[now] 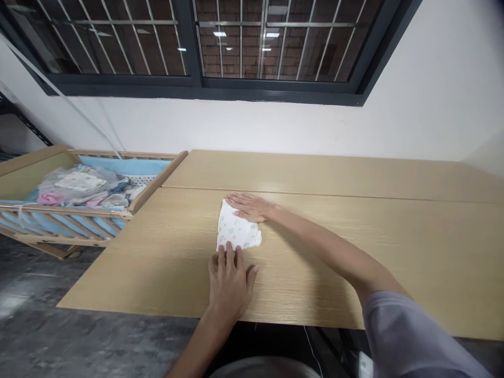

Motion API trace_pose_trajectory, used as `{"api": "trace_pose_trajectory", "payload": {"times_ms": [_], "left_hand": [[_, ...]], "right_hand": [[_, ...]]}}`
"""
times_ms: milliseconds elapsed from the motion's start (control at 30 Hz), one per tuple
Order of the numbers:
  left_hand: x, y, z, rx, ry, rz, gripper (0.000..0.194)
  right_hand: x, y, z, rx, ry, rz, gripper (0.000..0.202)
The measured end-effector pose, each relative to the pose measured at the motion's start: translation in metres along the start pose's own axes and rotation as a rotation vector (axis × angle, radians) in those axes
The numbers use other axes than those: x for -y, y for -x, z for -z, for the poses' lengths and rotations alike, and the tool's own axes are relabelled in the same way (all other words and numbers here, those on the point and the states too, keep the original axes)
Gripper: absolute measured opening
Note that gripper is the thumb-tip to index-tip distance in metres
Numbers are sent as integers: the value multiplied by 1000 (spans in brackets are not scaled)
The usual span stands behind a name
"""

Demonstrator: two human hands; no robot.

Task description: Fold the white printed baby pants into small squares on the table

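Note:
A small white cloth [235,230] with a faint coloured print lies folded flat on the wooden table [165,252]. My right hand [250,207] rests flat across its upper edge, fingers stretched out to the left. At the cloth's lower edge, my left hand [230,278] touches it with the fingertips, its fingers spread and its thumb off to the right. Neither hand is closed around anything. Part of the cloth's top is hidden under my right hand.
Left of the table stands a wooden crib [129,214] with blue lining, holding a pile of clothes and clear plastic [84,184]. A white wall [275,128] and a barred window are behind the table. A narrow seam crosses the tabletop.

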State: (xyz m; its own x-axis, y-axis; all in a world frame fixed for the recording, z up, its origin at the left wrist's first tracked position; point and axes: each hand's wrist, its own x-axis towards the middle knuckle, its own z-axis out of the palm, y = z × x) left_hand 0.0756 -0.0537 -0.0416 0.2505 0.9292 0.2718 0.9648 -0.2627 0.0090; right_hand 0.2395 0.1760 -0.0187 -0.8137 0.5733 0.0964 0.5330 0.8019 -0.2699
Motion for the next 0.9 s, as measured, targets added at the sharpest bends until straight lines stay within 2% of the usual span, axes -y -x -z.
{"api": "trace_pose_trajectory", "payload": {"times_ms": [100,167,267,367,467,567,667,800,900], "left_hand": [[14,-8,6,-4,73,-26,49],[29,-17,14,-19,138,-47,42],[53,-32,23,-28,240,-92,36],[74,-41,22,41,302,-142,34],[86,-41,12,88,332,-160,34],[91,-38,3,98,348,-182,36],[89,-36,1,83,328,-189,39],[83,-34,14,78,313,-178,36],[79,-35,32,101,357,-110,32]], "right_hand": [[27,16,14,-101,43,-8,63],[48,32,24,-153,69,-20,56],[76,61,34,-114,43,-11,41],[91,90,27,-45,7,-11,33],[96,112,5,-108,8,-62,30],[98,121,-15,-228,-22,-119,28],[103,119,-25,-292,5,-166,26],[116,115,-20,-292,33,-202,22],[126,114,-6,-269,-119,-272,12]]}}
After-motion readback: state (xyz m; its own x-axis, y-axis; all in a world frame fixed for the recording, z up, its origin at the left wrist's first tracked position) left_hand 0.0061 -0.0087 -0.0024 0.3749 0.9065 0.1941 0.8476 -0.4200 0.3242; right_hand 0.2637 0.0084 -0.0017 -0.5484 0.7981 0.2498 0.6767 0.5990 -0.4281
